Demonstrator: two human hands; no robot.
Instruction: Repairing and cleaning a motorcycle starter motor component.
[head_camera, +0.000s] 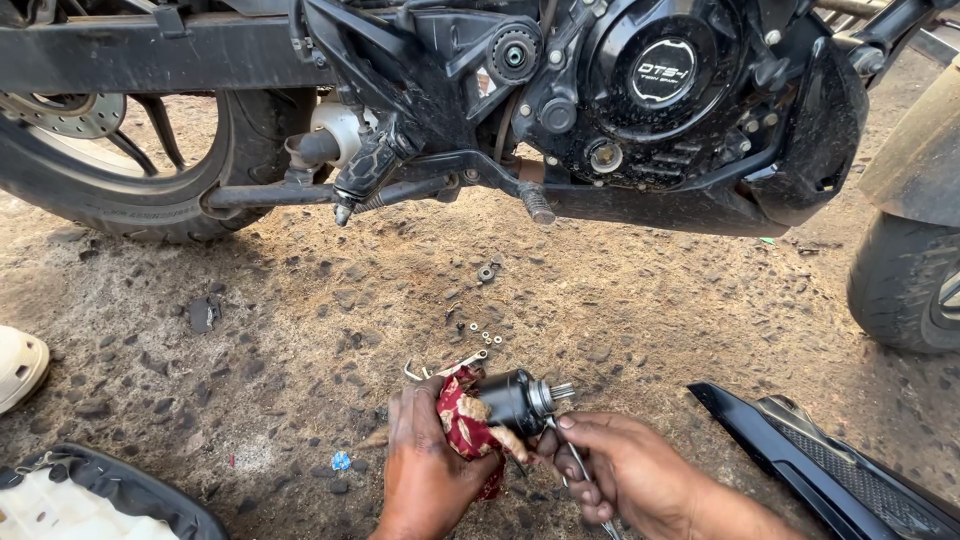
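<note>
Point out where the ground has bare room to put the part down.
Free: dirt between the left hand and the rear tyre, and between the small washers and the front tyre. Crowded: around the washers, and by the black panel beside the right hand.

left hand (428, 462) clenched, right hand (617, 468) gripping

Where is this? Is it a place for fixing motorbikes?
Probably an outdoor roadside repair spot. A motorcycle stands on bare dirt ground, loose nuts and washers lie scattered there, and a removed black panel rests nearby.
</note>
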